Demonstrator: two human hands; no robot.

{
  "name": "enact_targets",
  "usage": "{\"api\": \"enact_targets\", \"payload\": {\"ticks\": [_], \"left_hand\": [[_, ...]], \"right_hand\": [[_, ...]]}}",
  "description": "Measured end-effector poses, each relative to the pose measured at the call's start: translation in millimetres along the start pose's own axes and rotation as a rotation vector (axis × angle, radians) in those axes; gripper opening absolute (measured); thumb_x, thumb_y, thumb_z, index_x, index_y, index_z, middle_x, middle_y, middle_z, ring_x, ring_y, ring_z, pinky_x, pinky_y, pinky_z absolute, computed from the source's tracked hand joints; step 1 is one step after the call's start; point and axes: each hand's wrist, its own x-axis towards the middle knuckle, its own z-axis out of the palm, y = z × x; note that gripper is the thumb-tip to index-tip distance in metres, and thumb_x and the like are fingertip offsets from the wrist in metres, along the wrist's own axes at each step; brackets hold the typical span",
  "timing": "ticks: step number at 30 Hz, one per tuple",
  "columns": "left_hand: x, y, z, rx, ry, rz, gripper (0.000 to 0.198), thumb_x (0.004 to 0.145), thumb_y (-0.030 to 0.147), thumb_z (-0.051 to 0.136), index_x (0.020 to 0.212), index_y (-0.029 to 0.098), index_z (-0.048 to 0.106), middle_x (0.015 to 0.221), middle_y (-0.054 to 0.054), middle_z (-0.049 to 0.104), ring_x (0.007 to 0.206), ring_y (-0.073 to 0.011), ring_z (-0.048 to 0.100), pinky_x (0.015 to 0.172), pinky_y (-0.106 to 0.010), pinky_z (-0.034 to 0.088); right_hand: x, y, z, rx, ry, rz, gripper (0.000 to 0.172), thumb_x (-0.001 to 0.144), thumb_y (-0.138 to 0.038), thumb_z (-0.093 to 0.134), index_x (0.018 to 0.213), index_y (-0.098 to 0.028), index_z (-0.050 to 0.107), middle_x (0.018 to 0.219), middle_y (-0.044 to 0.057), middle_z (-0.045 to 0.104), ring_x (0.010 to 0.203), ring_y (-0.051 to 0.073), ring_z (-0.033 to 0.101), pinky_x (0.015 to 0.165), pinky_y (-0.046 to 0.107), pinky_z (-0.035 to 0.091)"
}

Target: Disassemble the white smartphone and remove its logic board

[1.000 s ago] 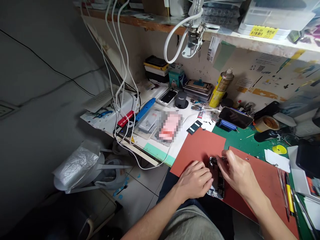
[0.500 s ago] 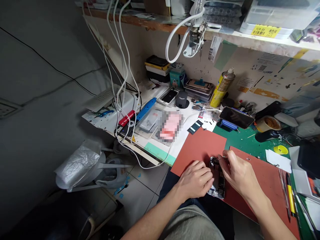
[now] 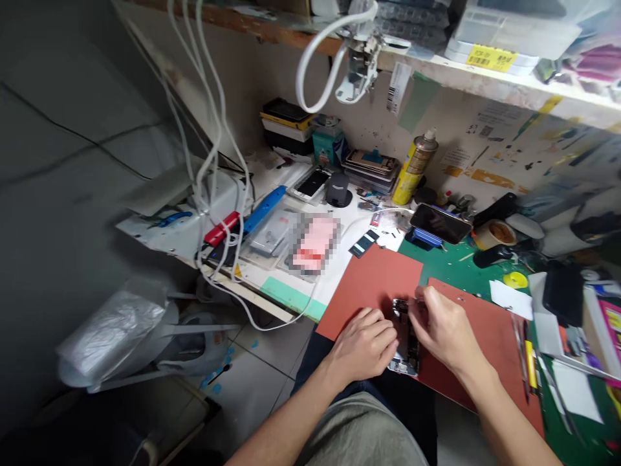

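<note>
An opened phone (image 3: 406, 340) with its insides showing lies on a red mat (image 3: 373, 281) at the near edge of the bench. My left hand (image 3: 363, 346) rests curled against the phone's left side and holds it down. My right hand (image 3: 444, 327) sits over the phone's right side, fingers pinched at its top end on something small that I cannot make out. Parts of the phone are hidden under both hands.
A dark phone (image 3: 440, 223) on a blue stand, a yellow spray can (image 3: 413, 168), a tape roll (image 3: 489, 234) and stacked boxes (image 3: 286, 126) crowd the back. White cables (image 3: 213, 162) hang at left. Tweezers and pens (image 3: 526, 353) lie at right. A bagged bin (image 3: 116, 336) stands on the floor.
The view has swung, so everything sits lower and further left in frame. Both hands stay on the opened phone, with the right hand's fingers shifting slightly at its top end.
</note>
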Motion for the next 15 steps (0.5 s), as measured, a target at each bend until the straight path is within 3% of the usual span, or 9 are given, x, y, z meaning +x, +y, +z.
{"api": "enact_targets", "payload": {"ticks": [9, 15], "left_hand": [[3.2, -1.2, 2.1, -0.049, 0.023, 0.011, 0.017, 0.103, 0.016, 0.056, 0.087, 0.02, 0.061, 0.083, -0.004, 0.068, 0.085, -0.0226, 0.057, 0.08, -0.041, 0.046], [3.9, -0.8, 1.9, -0.071, 0.043, 0.012, 0.01, 0.104, 0.016, 0.057, 0.101, 0.02, 0.066, 0.1, -0.005, 0.077, 0.089, -0.0227, 0.061, 0.082, -0.042, 0.049]], "right_hand": [[-2.7, -0.6, 1.0, 0.015, -0.024, 0.077, 0.006, 0.108, -0.025, 0.052, 0.104, -0.025, 0.047, 0.081, 0.001, 0.062, 0.067, 0.019, 0.06, 0.06, 0.03, 0.041], [-11.0, 2.7, 1.8, 0.107, 0.039, 0.11, 0.001, 0.109, -0.025, 0.05, 0.109, -0.024, 0.049, 0.085, 0.002, 0.066, 0.065, 0.017, 0.063, 0.058, 0.028, 0.044]]}}
